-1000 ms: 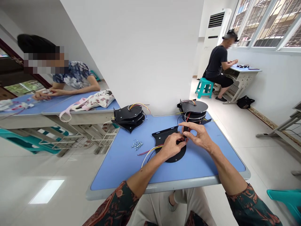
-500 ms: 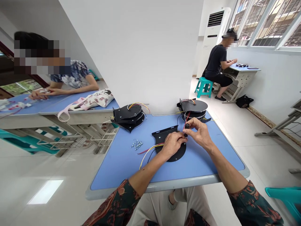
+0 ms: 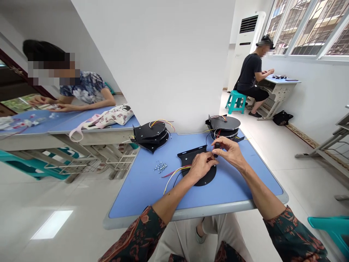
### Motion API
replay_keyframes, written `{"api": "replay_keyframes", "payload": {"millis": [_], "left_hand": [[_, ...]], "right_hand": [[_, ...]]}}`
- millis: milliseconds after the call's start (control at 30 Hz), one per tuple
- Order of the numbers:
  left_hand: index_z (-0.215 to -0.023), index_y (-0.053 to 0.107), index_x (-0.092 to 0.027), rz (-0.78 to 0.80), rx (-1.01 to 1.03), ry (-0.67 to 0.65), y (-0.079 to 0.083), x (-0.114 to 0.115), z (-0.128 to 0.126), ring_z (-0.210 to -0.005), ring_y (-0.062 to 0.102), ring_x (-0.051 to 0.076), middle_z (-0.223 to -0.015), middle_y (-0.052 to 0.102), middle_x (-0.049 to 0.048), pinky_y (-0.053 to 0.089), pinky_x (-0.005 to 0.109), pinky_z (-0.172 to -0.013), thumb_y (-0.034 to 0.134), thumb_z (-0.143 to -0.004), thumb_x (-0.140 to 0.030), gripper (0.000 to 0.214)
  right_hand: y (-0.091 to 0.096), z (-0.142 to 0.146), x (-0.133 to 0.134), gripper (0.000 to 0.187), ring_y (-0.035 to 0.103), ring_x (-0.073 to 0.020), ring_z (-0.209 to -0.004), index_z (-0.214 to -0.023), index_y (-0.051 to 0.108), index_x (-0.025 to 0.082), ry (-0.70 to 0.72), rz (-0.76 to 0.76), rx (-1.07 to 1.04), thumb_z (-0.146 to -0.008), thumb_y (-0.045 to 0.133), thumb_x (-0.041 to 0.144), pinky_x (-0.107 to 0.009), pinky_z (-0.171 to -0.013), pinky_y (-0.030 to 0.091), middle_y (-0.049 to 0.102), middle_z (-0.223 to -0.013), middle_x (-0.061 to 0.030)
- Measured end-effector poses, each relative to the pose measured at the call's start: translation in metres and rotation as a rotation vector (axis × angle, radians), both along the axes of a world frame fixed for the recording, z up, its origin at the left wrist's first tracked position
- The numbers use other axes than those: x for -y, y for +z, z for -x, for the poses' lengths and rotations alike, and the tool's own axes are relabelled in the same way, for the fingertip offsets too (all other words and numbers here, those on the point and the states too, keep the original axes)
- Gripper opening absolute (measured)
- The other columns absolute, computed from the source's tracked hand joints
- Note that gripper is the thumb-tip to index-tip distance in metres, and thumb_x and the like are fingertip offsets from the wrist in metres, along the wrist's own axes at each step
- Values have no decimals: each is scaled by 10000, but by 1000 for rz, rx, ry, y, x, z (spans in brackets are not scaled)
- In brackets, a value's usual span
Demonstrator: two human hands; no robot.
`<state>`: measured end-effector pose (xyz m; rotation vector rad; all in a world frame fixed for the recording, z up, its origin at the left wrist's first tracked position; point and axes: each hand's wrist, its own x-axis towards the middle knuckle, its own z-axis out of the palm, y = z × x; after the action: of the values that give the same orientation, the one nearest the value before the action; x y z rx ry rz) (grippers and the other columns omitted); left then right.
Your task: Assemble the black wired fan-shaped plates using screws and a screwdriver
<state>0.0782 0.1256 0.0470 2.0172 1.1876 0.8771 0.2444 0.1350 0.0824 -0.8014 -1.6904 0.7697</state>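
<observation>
At the centre of the frame, a little right of the middle, both hands meet over a flat black plate [image 3: 208, 178] lying on the blue tabletop [image 3: 136, 200]. The right hand [image 3: 230, 153] pinches a short black-handled tool [image 3: 217, 146] between thumb and fingers, holding it roughly upright above the plate's right side. The left hand [image 3: 201, 167] rests across the plate, its fingers bent together and their tips just beside the lower end of the tool — whether they grip something small there, I cannot tell. The plate's raised, slotted edge faces the top of the frame, and its rounded end points toward the bottom. Red, yellow, white and black wires [image 3: 172, 176] come out from under the left hand toward the lower left.

Left of the plate lies a loose pile of small silver screws [image 3: 160, 167]. Near the far edge of the tabletop stand two stacks of similar black parts: the left stack [image 3: 152, 134] and the right stack [image 3: 225, 124], both with wires. In the upper left, a person in a floral shirt [image 3: 87, 87] works at another desk — a patterned cloth bag [image 3: 120, 114] lies on it.
</observation>
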Motion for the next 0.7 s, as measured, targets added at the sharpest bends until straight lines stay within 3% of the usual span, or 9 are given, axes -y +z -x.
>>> {"api": "replay_keyframes", "payload": {"millis": [100, 333, 433, 567, 700], "left_hand": [[-711, 683, -186, 15, 30, -4, -1, 0, 1, -732, 648, 166, -763, 727, 0, 458, 263, -726, 674, -859, -230, 155], [-713, 665, -178, 83, 128, -41, 0, 1, 3, -757, 641, 148, -789, 730, -13, 470, 245, -765, 658, -844, -223, 139], [-705, 650, -174, 61, 119, -13, 2, 1, 3, -729, 623, 143, -759, 707, -16, 459, 246, -739, 661, -837, -210, 137], [-728, 651, -181, 48, 99, -9, 2, 1, 2, -714, 617, 146, -754, 702, -19, 451, 250, -718, 674, -830, -199, 106], [-765, 674, -181, 82, 104, -12, 2, 2, 2, -730, 633, 153, -767, 715, -12, 460, 251, -719, 694, -825, -208, 69]], "right_hand": [[0, -5, -3, 365, 598, -187, -777, -936, 787, 212, 8, 12, 7, -785, 810, 543, -342, -722, 506, 661, -812, -38], [0, -9, 0, 435, 622, -175, -762, -1161, 756, 187, 235, 143, -90, -874, 738, 513, -341, -727, 542, 687, -844, -52], [1, -7, 1, 452, 625, -182, -819, -1186, 747, 200, 156, 94, -37, -883, 720, 535, -343, -766, 532, 695, -915, -61], [1, -9, -2, 394, 589, -176, -779, -1004, 795, 215, -19, -15, 42, -809, 789, 557, -333, -737, 509, 680, -895, -54], [1, -13, -3, 424, 631, -201, -805, -1022, 792, 198, 77, 12, 43, -857, 725, 583, -349, -749, 526, 686, -861, -63]]}}
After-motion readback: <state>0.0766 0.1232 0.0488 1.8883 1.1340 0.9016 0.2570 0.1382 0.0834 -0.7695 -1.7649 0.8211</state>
